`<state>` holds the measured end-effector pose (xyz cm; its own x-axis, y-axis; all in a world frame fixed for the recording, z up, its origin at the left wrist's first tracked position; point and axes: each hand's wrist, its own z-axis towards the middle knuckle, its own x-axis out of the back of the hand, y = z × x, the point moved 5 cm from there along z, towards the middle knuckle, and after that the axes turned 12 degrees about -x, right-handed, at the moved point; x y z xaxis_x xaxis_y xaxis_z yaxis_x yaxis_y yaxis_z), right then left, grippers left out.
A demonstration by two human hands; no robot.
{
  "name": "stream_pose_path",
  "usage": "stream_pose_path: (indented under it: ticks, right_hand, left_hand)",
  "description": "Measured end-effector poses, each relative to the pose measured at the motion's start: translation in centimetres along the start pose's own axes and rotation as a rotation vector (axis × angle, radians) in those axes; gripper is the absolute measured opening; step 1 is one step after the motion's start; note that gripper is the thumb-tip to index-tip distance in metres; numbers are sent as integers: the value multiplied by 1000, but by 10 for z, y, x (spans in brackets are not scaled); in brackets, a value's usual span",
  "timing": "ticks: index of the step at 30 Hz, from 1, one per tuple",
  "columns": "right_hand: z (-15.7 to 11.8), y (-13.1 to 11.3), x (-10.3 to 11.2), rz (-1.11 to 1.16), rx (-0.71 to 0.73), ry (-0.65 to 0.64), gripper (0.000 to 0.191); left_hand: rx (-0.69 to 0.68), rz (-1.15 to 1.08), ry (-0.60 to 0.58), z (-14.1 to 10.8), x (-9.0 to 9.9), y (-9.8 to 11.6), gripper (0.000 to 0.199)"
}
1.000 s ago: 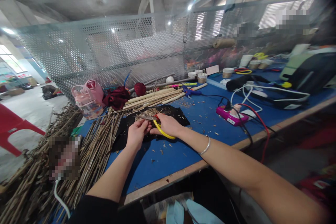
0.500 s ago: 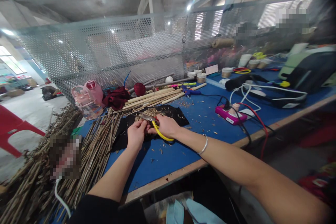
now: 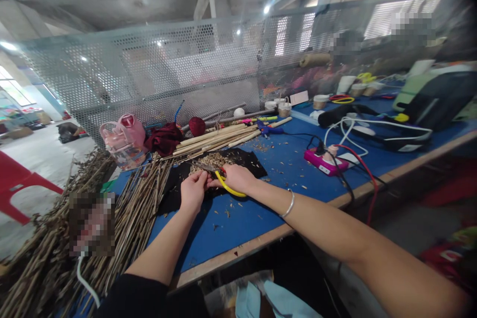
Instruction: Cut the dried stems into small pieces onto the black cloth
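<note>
The right hand (image 3: 236, 179) is curled around the scissors (image 3: 230, 189), its fingers closed at the handles; one yellow handle loop bows out beneath the palm, toward the near edge of the bench (image 3: 227, 243). The scissors' blades point away from the right wrist and reach left, passing just beyond the fingertips of the left hand (image 3: 192, 193). How far the blades are parted is too small to tell. The left hand is drawn into a pinch, thumb and fingertips together, close beside the right fingers; what lies between them cannot be made out.

Both hands work over the near part of a black cloth (image 3: 248, 160) spread on the blue bench top. A heap of pale cuttings (image 3: 214, 160) lies on the cloth just past the blades, and loose bits are scattered around it. Beyond the cloth lie pale, thicker sticks (image 3: 223, 135), with a dark red ball (image 3: 197, 126) and dark red fabric (image 3: 164, 138) behind their left part. To the left of the left hand, thin brown stalks (image 3: 139, 198) form a long bundle. A blue tool (image 3: 269, 130) rests near the right ends of the sticks, and a magenta power strip (image 3: 321, 164) sits well to the right of the right hand.
</note>
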<state>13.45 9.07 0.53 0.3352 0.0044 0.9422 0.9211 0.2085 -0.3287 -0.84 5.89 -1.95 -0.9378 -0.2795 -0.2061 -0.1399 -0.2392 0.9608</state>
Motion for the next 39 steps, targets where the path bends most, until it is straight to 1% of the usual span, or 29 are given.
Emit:
stream_pose_path:
  ticks: [8,12,15,18,20,23,25,27,30,34,37,39]
  right_hand:
    - [6,4,-3,2,-12,-48,70]
    - [5,2,3,14,13,0,67]
    - [0,-2,6,29,57,36,68]
    - [-4,-6,5,46,91,21,71]
    - [-5,-6,5,53,99,21,71]
    - [-5,-6,6,63,87,23,70]
    - [-5,-6,7,64,85,23,69]
    - [-6,-7,9,57,93,34,68]
    - [-8,-10,11,41,103,51,68]
    - [-9,-13,10,28,132,76,71]
    - [-9,-13,9,27,151,91,73]
    - [-9,-12,7,25,139,73,73]
  left_hand:
    - [24,35,4,3,3,8,29]
    - [47,6,46,3,5,13,25]
    - [43,-41,22,2,1,15,17]
    - [30,-28,10,1,-1,14,13]
    - [8,4,-14,0,-2,12,16]
    - [-65,71,-123,-2,-6,11,23]
    - [-106,106,-165,-2,-8,11,26]
    - [-113,98,-134,-1,-6,11,28]
    - [-78,56,-69,-1,-4,9,30]
    - [-49,93,-97,-2,-6,7,30]
    - [-70,141,-119,-4,-7,5,29]
    - [-94,169,-129,-4,-7,5,27]
